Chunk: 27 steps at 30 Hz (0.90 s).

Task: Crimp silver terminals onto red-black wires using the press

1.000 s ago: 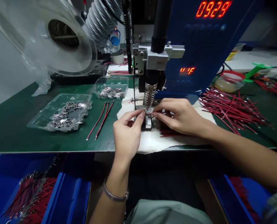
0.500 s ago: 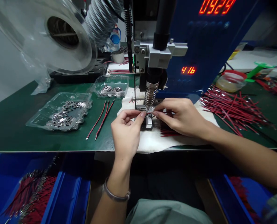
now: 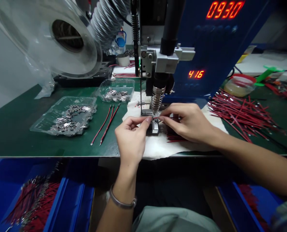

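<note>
My left hand point(image 3: 132, 138) is closed in a pinch just left of the small metal fixture point(image 3: 155, 125) under the machine's tip. What lies between its thumb and finger is too small to make out. From the other side, my right hand point(image 3: 190, 124) pinches a thin red wire point(image 3: 158, 117) at the same spot, its fingertips almost meeting the left ones. The spring-wrapped tip point(image 3: 157, 98) of the blue soldering machine point(image 3: 201, 48) points down right above them. More dark red wires point(image 3: 176, 138) lie on a white cloth point(image 3: 157, 148), partly hidden beneath my right hand.
Two clear trays, a nearer one point(image 3: 63, 119) and a farther one point(image 3: 116, 91), hold small metal parts. Between tray and hand lie three wires point(image 3: 107, 125). A wire pile point(image 3: 242, 112) and red-rimmed tub point(image 3: 240, 85) stand right. Blue bins point(image 3: 68, 199) sit below the table edge.
The machine's upper red display has gone from 0929 to 0930. Both hands keep their pinch at the fixture, and the whole view has shifted very slightly.
</note>
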### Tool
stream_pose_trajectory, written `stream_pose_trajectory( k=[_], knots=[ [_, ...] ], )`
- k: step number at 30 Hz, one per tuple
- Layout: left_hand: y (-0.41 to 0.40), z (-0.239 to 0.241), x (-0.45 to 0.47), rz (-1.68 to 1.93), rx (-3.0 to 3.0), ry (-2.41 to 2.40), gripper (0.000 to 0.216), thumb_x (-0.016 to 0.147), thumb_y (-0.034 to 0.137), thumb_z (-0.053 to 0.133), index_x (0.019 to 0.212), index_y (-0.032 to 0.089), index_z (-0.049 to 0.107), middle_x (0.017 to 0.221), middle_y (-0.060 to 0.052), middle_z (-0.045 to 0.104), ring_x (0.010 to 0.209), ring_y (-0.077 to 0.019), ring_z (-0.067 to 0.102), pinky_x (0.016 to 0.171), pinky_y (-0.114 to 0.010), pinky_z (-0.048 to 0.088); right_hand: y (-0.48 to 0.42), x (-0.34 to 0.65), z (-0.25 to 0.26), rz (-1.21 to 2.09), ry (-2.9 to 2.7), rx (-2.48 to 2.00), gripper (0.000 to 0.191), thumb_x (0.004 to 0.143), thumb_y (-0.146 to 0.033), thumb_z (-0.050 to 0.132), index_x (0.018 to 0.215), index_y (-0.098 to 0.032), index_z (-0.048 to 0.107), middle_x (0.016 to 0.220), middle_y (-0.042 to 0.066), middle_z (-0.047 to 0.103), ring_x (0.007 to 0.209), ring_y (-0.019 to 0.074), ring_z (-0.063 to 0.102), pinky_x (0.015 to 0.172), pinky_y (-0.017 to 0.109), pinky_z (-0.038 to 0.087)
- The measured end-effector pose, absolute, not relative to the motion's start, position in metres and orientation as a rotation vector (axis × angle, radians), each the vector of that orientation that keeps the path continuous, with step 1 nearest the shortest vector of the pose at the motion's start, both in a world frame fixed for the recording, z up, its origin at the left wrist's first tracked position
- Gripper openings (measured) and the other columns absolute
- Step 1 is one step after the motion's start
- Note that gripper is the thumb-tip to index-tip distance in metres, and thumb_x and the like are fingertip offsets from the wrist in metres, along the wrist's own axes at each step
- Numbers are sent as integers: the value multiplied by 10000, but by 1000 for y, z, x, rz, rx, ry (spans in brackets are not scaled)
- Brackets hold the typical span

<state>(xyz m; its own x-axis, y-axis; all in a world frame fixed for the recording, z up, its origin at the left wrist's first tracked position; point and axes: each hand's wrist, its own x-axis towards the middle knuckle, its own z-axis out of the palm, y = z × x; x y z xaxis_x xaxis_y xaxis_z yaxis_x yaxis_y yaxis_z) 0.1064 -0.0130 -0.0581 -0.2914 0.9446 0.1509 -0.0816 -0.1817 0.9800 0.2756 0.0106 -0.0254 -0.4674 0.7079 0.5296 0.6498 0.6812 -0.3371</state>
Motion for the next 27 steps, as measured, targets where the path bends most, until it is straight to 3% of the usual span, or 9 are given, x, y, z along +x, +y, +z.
stream_pose_trajectory(
  k=[8, 14, 22, 27],
  knots=[
    [-14, -61, 106, 1594, 1128, 1294, 249, 673, 357, 764, 779, 136, 718, 599, -17, 607, 461, -66, 419, 429, -201, 274, 9, 275, -25, 111, -2232, -1041, 109, 844, -195, 589, 839, -152, 689, 780, 28, 685, 684, 133, 605, 615, 235, 397],
    [-14, -59, 105, 1591, 1136, 1307, 218, 680, 347, 757, 747, 144, 707, 593, -1, 593, 438, -52, 363, 438, -207, 288, 9, 275, -24, 141, -2236, -1055, 120, 847, -193, 576, 840, -153, 689, 796, 40, 693, 690, 141, 608, 615, 240, 399],
    [-14, -59, 106, 1611, 1183, 1286, 228, 687, 329, 754, 769, 121, 705, 737, -58, 688, 585, -107, 549, 547, -212, 411, 9, 275, -24, 150, -2240, -1059, 125, 852, -203, 579, 855, -154, 694, 813, 41, 697, 706, 145, 608, 625, 242, 396],
    [-14, -59, 105, 1599, 1204, 1299, 226, 696, 328, 750, 776, 122, 702, 735, -58, 689, 596, -112, 560, 546, -209, 415, 9, 275, -24, 143, -2237, -1061, 127, 854, -213, 581, 853, -154, 694, 809, 41, 697, 694, 143, 603, 619, 241, 392]
  ],
)
